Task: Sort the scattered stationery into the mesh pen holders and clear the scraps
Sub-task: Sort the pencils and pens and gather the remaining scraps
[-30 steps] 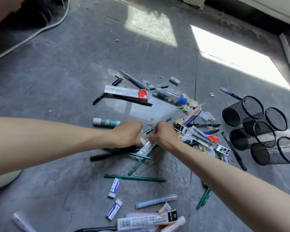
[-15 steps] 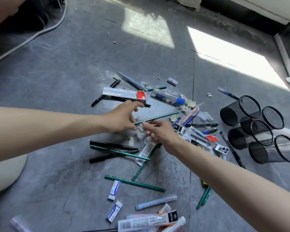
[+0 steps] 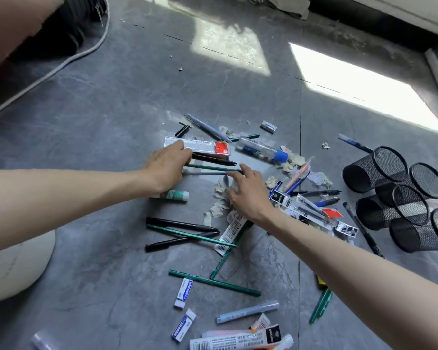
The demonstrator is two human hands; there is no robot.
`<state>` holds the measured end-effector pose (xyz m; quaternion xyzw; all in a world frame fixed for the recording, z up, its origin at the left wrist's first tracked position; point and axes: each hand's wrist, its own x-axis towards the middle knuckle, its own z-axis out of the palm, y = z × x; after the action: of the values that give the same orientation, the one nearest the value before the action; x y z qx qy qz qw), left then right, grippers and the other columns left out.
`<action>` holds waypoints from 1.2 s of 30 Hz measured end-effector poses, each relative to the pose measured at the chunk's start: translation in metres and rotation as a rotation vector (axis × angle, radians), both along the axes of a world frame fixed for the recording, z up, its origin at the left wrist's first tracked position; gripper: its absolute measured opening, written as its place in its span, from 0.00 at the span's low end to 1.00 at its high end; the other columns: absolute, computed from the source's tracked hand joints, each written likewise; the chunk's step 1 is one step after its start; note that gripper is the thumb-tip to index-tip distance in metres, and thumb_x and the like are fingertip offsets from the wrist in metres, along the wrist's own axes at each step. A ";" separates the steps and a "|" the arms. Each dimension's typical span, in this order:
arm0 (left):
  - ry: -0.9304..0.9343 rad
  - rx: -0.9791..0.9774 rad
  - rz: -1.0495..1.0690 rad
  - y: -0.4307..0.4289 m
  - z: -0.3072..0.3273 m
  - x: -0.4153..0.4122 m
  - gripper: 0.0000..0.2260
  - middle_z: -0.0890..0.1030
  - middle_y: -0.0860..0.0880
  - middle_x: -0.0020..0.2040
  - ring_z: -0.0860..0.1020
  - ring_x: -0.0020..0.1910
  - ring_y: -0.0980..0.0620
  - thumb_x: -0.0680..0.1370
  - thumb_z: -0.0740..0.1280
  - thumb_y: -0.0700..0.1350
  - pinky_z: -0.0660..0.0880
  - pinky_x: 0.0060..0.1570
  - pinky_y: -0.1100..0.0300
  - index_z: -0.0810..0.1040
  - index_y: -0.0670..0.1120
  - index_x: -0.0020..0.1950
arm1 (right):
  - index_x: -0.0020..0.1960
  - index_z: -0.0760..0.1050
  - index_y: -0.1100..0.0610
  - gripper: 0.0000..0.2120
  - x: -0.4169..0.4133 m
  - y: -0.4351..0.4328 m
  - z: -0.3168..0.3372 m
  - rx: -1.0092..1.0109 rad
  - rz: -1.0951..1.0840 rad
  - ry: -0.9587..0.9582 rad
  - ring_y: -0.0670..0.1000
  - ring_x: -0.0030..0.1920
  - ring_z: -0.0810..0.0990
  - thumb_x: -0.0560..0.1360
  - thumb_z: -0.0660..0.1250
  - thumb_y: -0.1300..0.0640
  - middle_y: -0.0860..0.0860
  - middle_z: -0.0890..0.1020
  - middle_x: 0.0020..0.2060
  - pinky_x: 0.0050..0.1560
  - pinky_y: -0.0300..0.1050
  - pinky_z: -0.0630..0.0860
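My left hand [image 3: 166, 168] grips the left end of a green pencil [image 3: 213, 168]; a grey pen [image 3: 205, 173] lies just under it, and the fingertips reach over a clear ruler [image 3: 200, 145] with a red tag. My right hand [image 3: 248, 195] hovers with spread fingers, its index tip at the pencil's right end. Torn paper scraps [image 3: 219, 205] lie below the right hand. Four black mesh pen holders [image 3: 374, 170] lie on their sides at the right. More pencils [image 3: 213, 282], black pens [image 3: 180, 224] and erasers [image 3: 185, 291] are scattered on the grey floor.
A glue stick [image 3: 173, 195] lies under my left wrist. A clear tube with a blue cap [image 3: 261, 150] sits beyond the hands, and packaged refills [image 3: 311, 210] lie by the holders. A white cable [image 3: 61, 64] runs at far left; a white rounded object [image 3: 10, 271] is at lower left.
Both hands rose from the scrap pile and moved away from me. The left hand took up a green pencil and carried it toward the ruler; the right hand opened.
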<state>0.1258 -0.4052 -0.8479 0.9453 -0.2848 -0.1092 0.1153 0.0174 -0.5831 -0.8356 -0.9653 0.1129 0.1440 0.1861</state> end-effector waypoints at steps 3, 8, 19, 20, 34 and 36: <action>-0.214 0.082 -0.047 -0.001 -0.003 0.008 0.12 0.69 0.43 0.56 0.68 0.52 0.42 0.70 0.63 0.35 0.66 0.47 0.51 0.72 0.43 0.53 | 0.70 0.67 0.53 0.19 0.016 0.000 -0.004 -0.004 -0.026 -0.031 0.58 0.72 0.60 0.81 0.55 0.52 0.55 0.62 0.74 0.71 0.55 0.57; -0.204 0.126 -0.143 -0.006 -0.008 0.025 0.17 0.72 0.43 0.58 0.69 0.57 0.42 0.73 0.66 0.47 0.64 0.56 0.52 0.70 0.44 0.59 | 0.55 0.80 0.58 0.13 0.030 0.001 -0.012 0.036 -0.094 -0.149 0.55 0.56 0.72 0.77 0.59 0.59 0.55 0.78 0.56 0.59 0.54 0.70; -0.200 0.051 -0.273 0.008 -0.014 0.015 0.07 0.74 0.43 0.49 0.70 0.48 0.43 0.75 0.67 0.45 0.61 0.43 0.55 0.73 0.42 0.44 | 0.43 0.73 0.52 0.11 0.033 -0.005 -0.019 0.078 -0.220 -0.226 0.55 0.48 0.75 0.72 0.60 0.68 0.54 0.79 0.44 0.51 0.55 0.75; -0.175 0.006 -0.253 0.008 -0.016 0.016 0.07 0.73 0.43 0.49 0.69 0.48 0.43 0.75 0.66 0.44 0.62 0.41 0.54 0.72 0.40 0.44 | 0.44 0.72 0.51 0.10 0.035 -0.005 -0.019 0.105 -0.227 -0.222 0.55 0.48 0.75 0.72 0.61 0.67 0.54 0.78 0.45 0.51 0.56 0.75; -0.074 0.111 -0.406 0.010 -0.026 0.014 0.14 0.67 0.47 0.52 0.66 0.49 0.49 0.78 0.63 0.51 0.63 0.47 0.57 0.66 0.45 0.57 | 0.55 0.73 0.53 0.12 0.033 -0.002 -0.021 0.074 -0.020 -0.110 0.53 0.52 0.70 0.72 0.69 0.56 0.51 0.71 0.47 0.53 0.48 0.68; -0.061 0.106 -0.425 0.006 -0.021 0.010 0.13 0.69 0.45 0.53 0.68 0.50 0.46 0.78 0.63 0.45 0.65 0.49 0.55 0.66 0.43 0.59 | 0.52 0.73 0.54 0.09 0.038 -0.001 -0.020 0.042 -0.017 -0.123 0.55 0.53 0.71 0.72 0.68 0.57 0.52 0.73 0.47 0.53 0.48 0.68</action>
<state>0.1358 -0.3992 -0.8687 0.8717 -0.4748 -0.1171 0.0309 0.0553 -0.5837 -0.8556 -0.9672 0.1064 0.0852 0.2142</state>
